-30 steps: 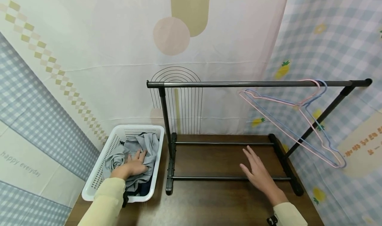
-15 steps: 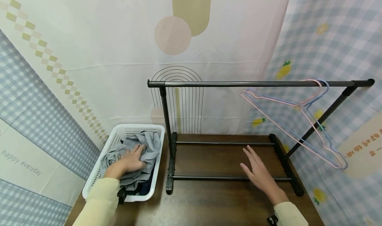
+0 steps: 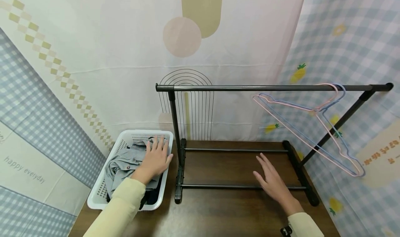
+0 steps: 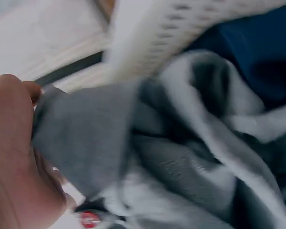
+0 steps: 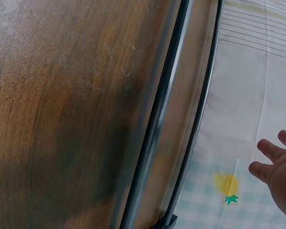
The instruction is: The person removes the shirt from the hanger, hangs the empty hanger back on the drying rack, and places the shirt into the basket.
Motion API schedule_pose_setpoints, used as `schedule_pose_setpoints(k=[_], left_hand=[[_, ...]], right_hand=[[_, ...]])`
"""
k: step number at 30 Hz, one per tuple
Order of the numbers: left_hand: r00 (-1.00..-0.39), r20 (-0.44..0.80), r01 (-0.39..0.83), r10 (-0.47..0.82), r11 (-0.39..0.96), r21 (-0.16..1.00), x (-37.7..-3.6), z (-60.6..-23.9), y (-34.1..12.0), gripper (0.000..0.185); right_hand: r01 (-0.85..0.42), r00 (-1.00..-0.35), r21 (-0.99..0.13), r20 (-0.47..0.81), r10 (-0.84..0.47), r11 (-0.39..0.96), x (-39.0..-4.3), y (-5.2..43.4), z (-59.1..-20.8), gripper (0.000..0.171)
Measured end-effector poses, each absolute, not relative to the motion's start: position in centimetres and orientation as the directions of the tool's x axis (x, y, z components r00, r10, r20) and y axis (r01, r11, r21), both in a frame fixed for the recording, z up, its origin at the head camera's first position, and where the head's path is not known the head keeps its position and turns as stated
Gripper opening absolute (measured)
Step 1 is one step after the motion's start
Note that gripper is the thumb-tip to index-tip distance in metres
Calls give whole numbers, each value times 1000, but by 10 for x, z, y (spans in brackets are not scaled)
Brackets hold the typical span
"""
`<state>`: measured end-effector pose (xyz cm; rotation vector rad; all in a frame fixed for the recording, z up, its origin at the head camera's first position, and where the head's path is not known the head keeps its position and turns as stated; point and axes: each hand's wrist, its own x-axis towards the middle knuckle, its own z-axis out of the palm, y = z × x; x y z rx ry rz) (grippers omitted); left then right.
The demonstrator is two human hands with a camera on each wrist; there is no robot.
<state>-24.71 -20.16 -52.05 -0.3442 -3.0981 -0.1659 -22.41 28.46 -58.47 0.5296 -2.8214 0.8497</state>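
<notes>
The left hand point(image 3: 156, 157) is lying on the grey garment point(image 3: 128, 162) with fingers spread nearly straight and the thumb at the basket's right rim; in the left wrist view the hand point(image 4: 14, 157) is touching a fold of the same garment point(image 4: 148, 157), though whether it is pinching it cannot be told. The garment is resting crumpled inside the white basket point(image 3: 100, 195), over a dark blue cloth point(image 4: 257, 52). The basket is standing just left of the black rack point(image 3: 178, 167). The right hand point(image 3: 271, 181) is hovering released, fingers extended, over the rack's front base bar and the brown surface point(image 3: 225, 212). Two wire hangers point(image 3: 315, 125), pink and blue, are hanging at the right end of the rack's top rail.
</notes>
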Motion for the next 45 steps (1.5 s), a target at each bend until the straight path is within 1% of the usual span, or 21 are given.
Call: schedule_pose_setpoints(k=[7, 10, 13, 21, 25, 28, 38, 42, 45], left_hand=[[-984, -44, 160, 173, 964, 214, -268, -552, -223, 62], [-984, -63, 145, 165, 957, 250, -272, -557, -229, 60], [-984, -64, 142, 163, 955, 261, -276, -561, -233, 58], [-989, -93, 88, 113, 966, 242, -277, -571, -236, 57], [-986, -129, 65, 103, 960, 273, -283, -581, -237, 58], [-984, -155, 47, 93, 960, 275, -285, -586, -235, 57], [-982, -177, 19, 63, 971, 240, -290, -600, -232, 55], [-982, -184, 7, 50, 974, 224, -293, -610, -232, 53], [-980, -195, 1, 41, 980, 200, -296, -617, -234, 54]], right_hand=[[-367, -929, -500, 242, -281, 784, -223, 288, -585, 69], [-367, -928, -498, 250, -275, 786, -222, 290, -585, 70], [-367, -928, -494, 257, -271, 788, -221, 291, -584, 70], [-353, -934, -496, 232, -270, 794, -221, 291, -584, 70], [-343, -938, -497, 232, -259, 797, -219, 293, -584, 70], [-341, -939, -496, 225, -260, 799, -217, 295, -584, 70], [-355, -932, -490, 255, -259, 796, -216, 296, -583, 71], [-364, -926, -435, 267, -268, 824, -218, 296, -584, 73], [-376, -915, -341, 284, -287, 861, -220, 295, -587, 74]])
